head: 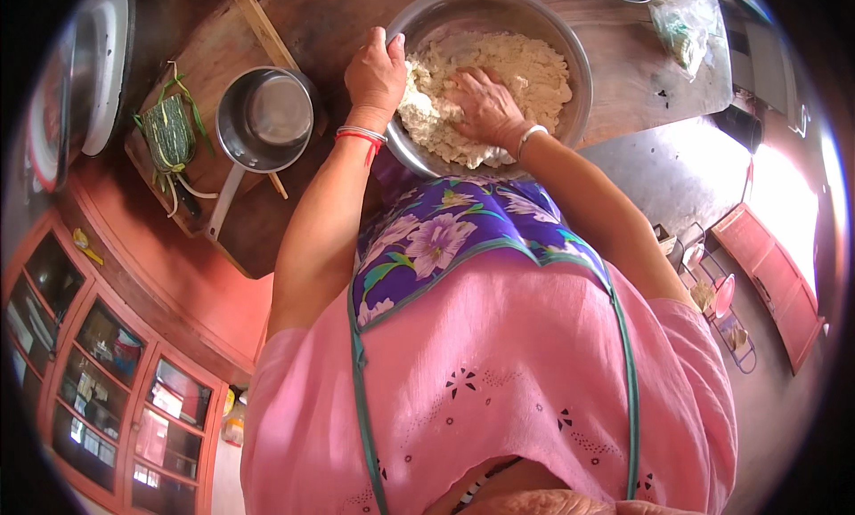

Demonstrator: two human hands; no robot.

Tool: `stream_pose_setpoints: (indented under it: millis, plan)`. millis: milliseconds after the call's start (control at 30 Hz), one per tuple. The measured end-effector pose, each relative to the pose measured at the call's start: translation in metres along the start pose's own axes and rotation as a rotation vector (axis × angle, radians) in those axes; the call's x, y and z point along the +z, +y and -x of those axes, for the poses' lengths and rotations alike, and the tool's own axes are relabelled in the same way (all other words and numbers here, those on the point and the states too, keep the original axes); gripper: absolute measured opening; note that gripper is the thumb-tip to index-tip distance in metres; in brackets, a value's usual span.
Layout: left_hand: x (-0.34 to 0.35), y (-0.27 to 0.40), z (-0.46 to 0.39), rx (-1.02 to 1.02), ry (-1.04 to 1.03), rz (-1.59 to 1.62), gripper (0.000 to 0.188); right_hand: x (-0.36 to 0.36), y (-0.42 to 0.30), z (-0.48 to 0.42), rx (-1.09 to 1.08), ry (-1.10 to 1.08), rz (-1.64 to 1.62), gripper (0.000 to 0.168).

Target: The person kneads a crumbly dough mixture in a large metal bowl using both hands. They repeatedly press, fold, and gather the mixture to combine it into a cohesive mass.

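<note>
A wide metal basin (pixel 580 61) in front of me holds crumbly, pale dough (pixel 534 74). My left hand (pixel 377 74), with white and red bands at the wrist, grips the basin's left rim, thumb upward. Inside the basin my right hand (pixel 487 108) lies on the dough, palm down with its fingers spread; a pale bangle is on that wrist. Some dough is heaped between the two hands. To the left stands a metal saucepan (pixel 265 118), its handle pointing towards me.
A striped green squash (pixel 168 134) and a dark-handled knife (pixel 186 198) lie on a wooden board (pixel 214 61) at left. White-rimmed metalware (pixel 110 67) stands far left. A plastic bag (pixel 685 31) lies at the table's right end. Below left is a glass-fronted cabinet (pixel 100 381).
</note>
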State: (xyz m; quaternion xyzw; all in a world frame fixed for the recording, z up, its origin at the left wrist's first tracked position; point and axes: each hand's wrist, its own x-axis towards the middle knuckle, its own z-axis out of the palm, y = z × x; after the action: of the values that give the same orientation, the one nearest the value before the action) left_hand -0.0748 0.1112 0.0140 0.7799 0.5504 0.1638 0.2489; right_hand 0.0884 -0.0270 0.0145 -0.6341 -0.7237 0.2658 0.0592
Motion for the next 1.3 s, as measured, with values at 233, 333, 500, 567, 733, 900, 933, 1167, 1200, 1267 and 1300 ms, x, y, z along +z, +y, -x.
stream_pose_setpoints:
  millis: [233,333,500,567,733,900,933,1167,1200,1267,1300]
  plan:
    - [-0.002,-0.003,0.004,-0.033,-0.066,-0.041,0.032,-0.001,-0.003,-0.06,0.138,-0.074,0.071,0.043]
    - [-0.002,-0.003,0.004,-0.021,-0.06,-0.028,0.033,0.02,0.006,-0.073,0.284,0.147,-0.042,0.039]
    - [-0.002,-0.005,0.0,0.003,-0.058,-0.094,0.031,0.003,-0.006,-0.095,0.604,0.074,-0.118,0.038]
    - [-0.003,-0.004,0.002,-0.005,-0.056,-0.072,0.033,-0.014,-0.014,-0.089,0.579,-0.022,-0.146,0.038]
    - [-0.006,0.0,-0.003,-0.045,-0.074,-0.072,0.039,-0.01,-0.014,-0.045,0.348,-0.11,-0.024,0.031]
    - [-0.005,0.001,-0.001,-0.053,-0.078,-0.04,0.037,0.007,-0.017,0.017,0.091,0.243,0.064,0.027]
    - [-0.005,0.002,-0.001,-0.05,-0.074,-0.032,0.037,0.008,-0.018,0.018,0.094,0.226,0.082,0.027]
    - [0.0,0.001,0.003,-0.023,-0.037,-0.063,0.034,0.003,-0.005,-0.024,0.024,-0.091,0.08,0.03]
    - [-0.001,0.0,0.004,-0.013,-0.03,-0.067,0.033,0.007,0.0,-0.029,-0.072,0.016,0.122,0.028]
    - [0.0,0.001,0.003,-0.007,-0.031,-0.077,0.032,0.012,0.011,-0.042,-0.093,-0.137,0.123,0.028]
    - [-0.002,0.002,-0.001,0.007,-0.022,-0.082,0.031,0.009,0.015,-0.051,-0.105,-0.2,0.13,0.028]
